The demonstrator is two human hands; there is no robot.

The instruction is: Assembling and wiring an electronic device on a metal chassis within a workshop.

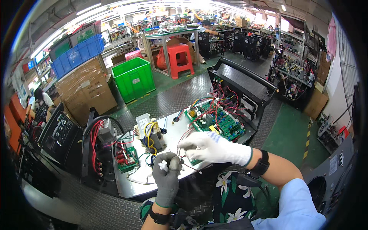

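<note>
My left hand (167, 179), in a grey glove, is closed in a pinch with a small white plastic connector (163, 166) showing at its fingers. Just above and to its right, my right hand (209, 147) wears a white glove; its fingers curl together beside thin reddish wires (187, 133), and what they grip is hidden. Both hands are over the front edge of a white metal chassis plate (124, 178). A loose lead ends in a small plug (200, 172) below the right hand. Behind the hands stands a transformer (147, 130) with yellow wires.
A large green circuit board (222, 120) covers the chassis's right side, near a black handled panel (245, 82). A small board (128, 159) and red cables (94, 143) are at left. Beyond are a green crate (134, 78), a cardboard box (86, 90) and a red stool (179, 57).
</note>
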